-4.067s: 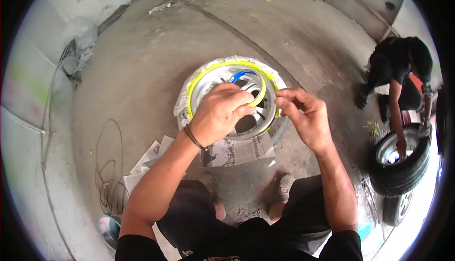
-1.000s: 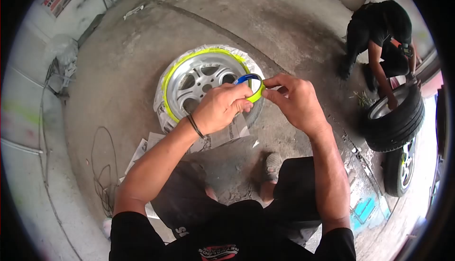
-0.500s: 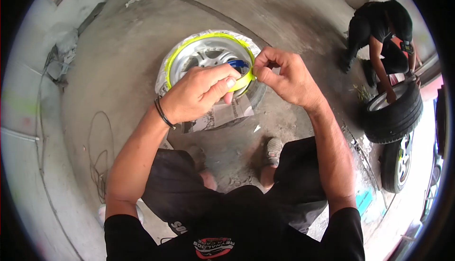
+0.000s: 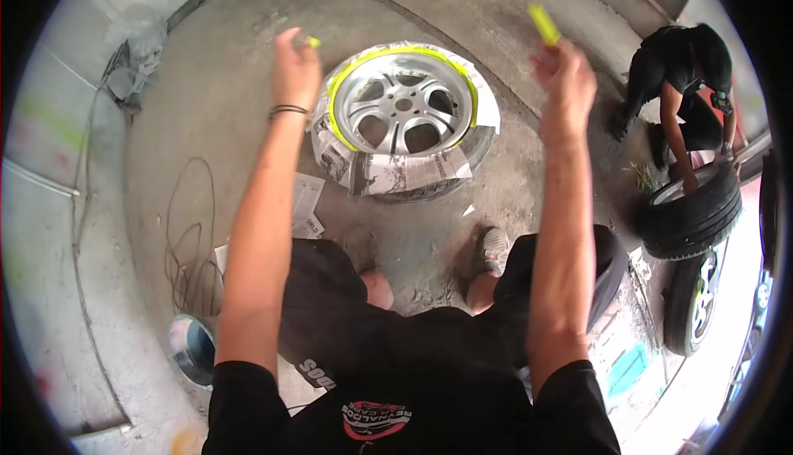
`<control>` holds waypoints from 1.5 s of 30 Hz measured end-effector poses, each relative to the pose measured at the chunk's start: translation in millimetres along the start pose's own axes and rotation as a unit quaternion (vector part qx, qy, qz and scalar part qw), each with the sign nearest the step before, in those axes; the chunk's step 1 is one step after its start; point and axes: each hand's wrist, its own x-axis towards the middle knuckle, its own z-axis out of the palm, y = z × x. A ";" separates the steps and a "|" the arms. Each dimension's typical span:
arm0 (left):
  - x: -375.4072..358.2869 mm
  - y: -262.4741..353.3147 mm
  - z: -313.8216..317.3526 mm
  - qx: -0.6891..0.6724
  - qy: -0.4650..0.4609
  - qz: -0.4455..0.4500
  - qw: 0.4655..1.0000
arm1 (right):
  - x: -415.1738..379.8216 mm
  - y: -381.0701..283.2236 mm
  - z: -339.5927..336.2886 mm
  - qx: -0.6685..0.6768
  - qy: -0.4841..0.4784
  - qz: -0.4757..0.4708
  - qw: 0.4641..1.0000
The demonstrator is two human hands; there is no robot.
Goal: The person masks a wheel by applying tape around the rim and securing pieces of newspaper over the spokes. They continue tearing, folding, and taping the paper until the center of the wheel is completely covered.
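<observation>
My left hand (image 4: 297, 68) is raised left of the wheel, fingers closed, with a small bit of yellow tape (image 4: 313, 42) at the fingertips. On the other side, my right hand (image 4: 567, 79) is up and slightly blurred, closed on a longer piece of yellow tape (image 4: 543, 24); whether this is a strip or a roll seen edge-on I cannot tell. Between and below them a silver wheel rim (image 4: 402, 105) lies flat in its tire, yellow tape round much of its edge. Newspaper (image 4: 405, 172) covers parts of the tire.
At right a crouching person (image 4: 681, 67) in black handles a tire (image 4: 694, 220); another wheel (image 4: 695, 306) stands below it. A looped cable (image 4: 192, 232), loose newspaper (image 4: 307, 201) and a can (image 4: 192, 349) are at left. My feet are below the wheel.
My hands have moved far apart and forward from over the wheel, each with yellow tape. The rim is uncovered, and the blue-centred roll seen earlier can no longer be made out.
</observation>
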 end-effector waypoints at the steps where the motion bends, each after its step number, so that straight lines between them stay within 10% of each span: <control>1: -20.2 10.2 11.8 0.068 -0.032 0.052 0.996 | -13.2 39.4 -9.3 0.030 0.016 0.101 0.994; 8: -139.1 8.7 143.2 0.218 -0.417 0.123 0.874 | -148.8 216.0 -51.9 -0.178 0.076 0.316 0.929; 13: -196.8 -11.5 214.4 0.246 -0.495 0.133 0.823 | -177.4 216.2 -51.3 -0.120 0.082 0.356 0.923; 37: -257.9 -22.3 181.2 0.271 -0.426 0.292 0.812 | -217.1 318.0 -70.1 -0.069 0.114 0.372 0.919; 45: -294.3 -23.2 202.4 0.341 -0.373 0.265 0.821 | -226.8 310.7 -120.9 0.408 0.187 0.432 0.782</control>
